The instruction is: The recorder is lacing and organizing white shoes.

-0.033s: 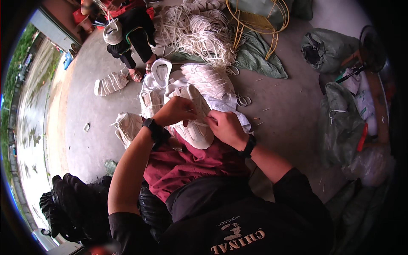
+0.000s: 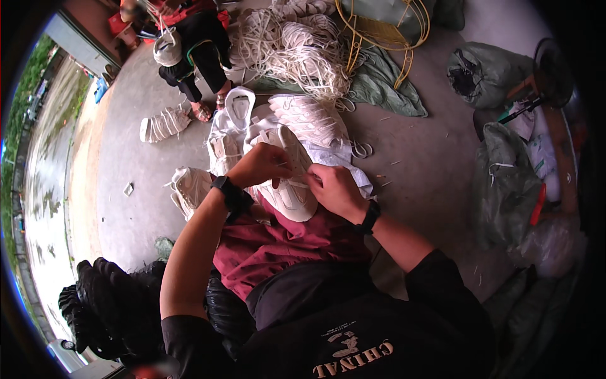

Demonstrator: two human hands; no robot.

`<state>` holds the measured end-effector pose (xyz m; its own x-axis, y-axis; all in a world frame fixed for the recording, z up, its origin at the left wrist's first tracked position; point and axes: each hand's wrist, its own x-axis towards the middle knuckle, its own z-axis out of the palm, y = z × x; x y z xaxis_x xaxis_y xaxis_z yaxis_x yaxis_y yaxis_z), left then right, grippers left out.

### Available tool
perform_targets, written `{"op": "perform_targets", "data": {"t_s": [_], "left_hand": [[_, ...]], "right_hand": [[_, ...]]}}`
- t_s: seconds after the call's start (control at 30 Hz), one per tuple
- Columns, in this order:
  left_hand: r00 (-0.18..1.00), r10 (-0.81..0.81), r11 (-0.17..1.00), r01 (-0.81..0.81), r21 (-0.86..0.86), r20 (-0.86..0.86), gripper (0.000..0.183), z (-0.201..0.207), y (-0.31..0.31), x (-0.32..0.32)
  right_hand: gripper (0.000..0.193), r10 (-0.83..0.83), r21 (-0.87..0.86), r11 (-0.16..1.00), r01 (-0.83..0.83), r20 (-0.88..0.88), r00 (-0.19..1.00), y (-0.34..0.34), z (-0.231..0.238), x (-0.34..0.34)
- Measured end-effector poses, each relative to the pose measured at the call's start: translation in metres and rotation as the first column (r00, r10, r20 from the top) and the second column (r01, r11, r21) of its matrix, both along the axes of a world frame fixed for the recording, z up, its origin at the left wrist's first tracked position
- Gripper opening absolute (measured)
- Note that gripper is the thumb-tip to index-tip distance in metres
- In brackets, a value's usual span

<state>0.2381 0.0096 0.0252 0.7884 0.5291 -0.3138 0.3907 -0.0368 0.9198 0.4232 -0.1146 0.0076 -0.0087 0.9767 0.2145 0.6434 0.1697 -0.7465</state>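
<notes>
A white lace-up sneaker (image 2: 297, 201) rests across my lap, its toe toward me. My left hand (image 2: 262, 164) is over its left side with the fingers closed in a pinch. At the right edge of the shoe, my right hand (image 2: 339, 189) is also closed, thumb and fingertips pressed together. Both pinches are at the shoe's lacing, on what looks like a pale shoelace, mostly hidden by the fingers. Just beyond stand another white shoe (image 2: 222, 151) and a white shoe with its opening up (image 2: 240, 107). More white shoes (image 2: 190, 189) are left of my knee.
A bundle of white shoes (image 2: 309, 120) lies ahead, before a heap of white laces (image 2: 290, 50). A yellow-framed chair (image 2: 404, 41) stands behind. Another person (image 2: 205, 57) sits far left, holding a white shoe (image 2: 168, 49). Sacks (image 2: 511, 183) line the right; black bundles (image 2: 104, 303) are near left.
</notes>
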Motion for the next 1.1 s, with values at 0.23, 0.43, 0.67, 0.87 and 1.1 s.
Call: {"op": "perform_targets", "data": {"t_s": [0.23, 0.43, 0.67, 0.87, 1.1], "left_hand": [[0.999, -0.021, 1.0, 0.02, 0.02, 0.032, 0.009, 0.001, 0.0, -0.003], [1.0, -0.006, 1.0, 0.005, 0.023, 0.017, 0.013, -0.001, 0.002, -0.007], [1.0, -0.003, 1.0, 0.003, 0.03, 0.002, 0.012, 0.0, 0.002, -0.009], [1.0, 0.0, 1.0, 0.0, 0.01, 0.016, 0.012, -0.001, 0.001, -0.009], [1.0, -0.003, 1.0, 0.002, 0.021, 0.01, 0.01, 0.0, 0.001, -0.013]], "right_hand": [[0.011, 0.047, 0.003, 0.999, -0.047, 0.007, 0.999, 0.002, -0.002, -0.002], [0.01, 0.053, 0.001, 0.999, -0.053, 0.02, 0.998, 0.003, -0.002, -0.006], [0.01, 0.029, -0.008, 1.0, -0.029, 0.065, 0.997, 0.006, -0.003, -0.011], [0.012, 0.048, -0.011, 0.999, -0.048, 0.052, 0.997, 0.008, -0.007, -0.015], [0.018, 0.112, -0.161, 0.98, -0.115, -0.029, 0.993, 0.016, -0.003, -0.007]]}}
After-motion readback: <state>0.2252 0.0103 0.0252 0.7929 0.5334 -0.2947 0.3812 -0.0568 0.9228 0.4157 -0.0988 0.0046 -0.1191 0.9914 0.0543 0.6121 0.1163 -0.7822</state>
